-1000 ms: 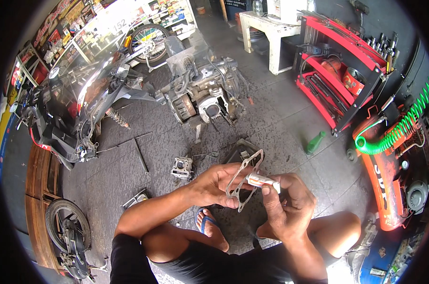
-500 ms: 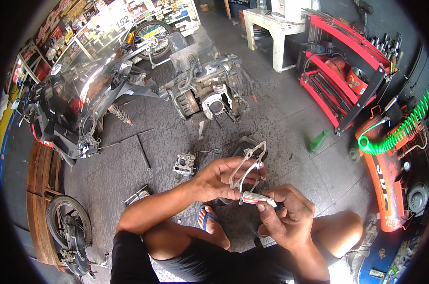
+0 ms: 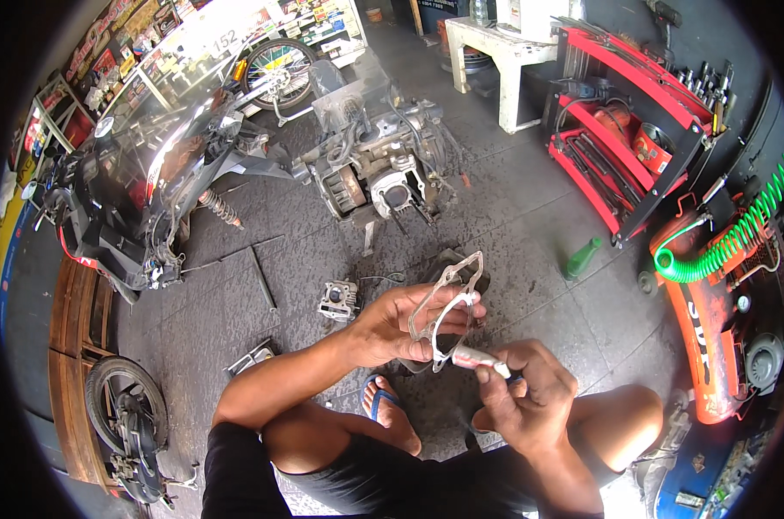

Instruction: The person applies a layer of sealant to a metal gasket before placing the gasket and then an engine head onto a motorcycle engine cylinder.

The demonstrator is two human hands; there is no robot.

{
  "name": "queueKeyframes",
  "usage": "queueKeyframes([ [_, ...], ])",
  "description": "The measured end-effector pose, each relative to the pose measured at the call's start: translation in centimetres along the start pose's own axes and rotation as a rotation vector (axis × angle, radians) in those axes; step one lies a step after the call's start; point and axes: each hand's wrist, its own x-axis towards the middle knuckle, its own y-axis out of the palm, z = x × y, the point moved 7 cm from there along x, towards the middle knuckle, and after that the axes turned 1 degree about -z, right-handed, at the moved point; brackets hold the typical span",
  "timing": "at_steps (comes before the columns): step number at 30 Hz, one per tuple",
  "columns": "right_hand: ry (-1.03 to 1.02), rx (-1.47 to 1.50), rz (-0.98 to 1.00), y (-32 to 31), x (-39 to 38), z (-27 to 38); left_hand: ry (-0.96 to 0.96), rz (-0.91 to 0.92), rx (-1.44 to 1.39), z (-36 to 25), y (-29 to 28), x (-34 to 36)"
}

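Observation:
My left hand (image 3: 394,327) pinches a thin, irregular ring-shaped gasket (image 3: 441,323) between thumb and fingers. One side of the gasket looks white. In my right hand (image 3: 535,387) is a small whitish tube with reddish markings (image 3: 473,356), gripped near its right end. The tube's other end points left at the gasket's lower edge; whether they touch is hard to see. Both hands are in front of my knees, above the floor. A dark part (image 3: 448,259) lies behind the gasket, mostly covered by it and my left hand.
A metal engine part (image 3: 338,300) lies on the floor left of my hands. Farther off sits a partly dismantled engine (image 3: 375,173), with a motorcycle (image 3: 141,190) to its left. Rightward are a green bottle (image 3: 583,258), a red tool cart (image 3: 617,130) and an orange compressor (image 3: 699,337).
The tube has shifted slightly right along with my right fingers and turned a little. The gasket has tilted slightly and moved a bit left in my left hand.

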Motion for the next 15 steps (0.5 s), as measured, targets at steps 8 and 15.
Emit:
queueKeyframes([
  [8, 0.028, 0.161, 0.012, 1.1, -0.4, -0.3, 0.01, -0.012, 0.04, 0.1, 0.1, -0.1],
  [15, -0.003, -0.019, -0.049, 0.1, -0.4, -0.8, 0.042, 0.044, 0.049, -0.1, 0.1, -0.1],
])
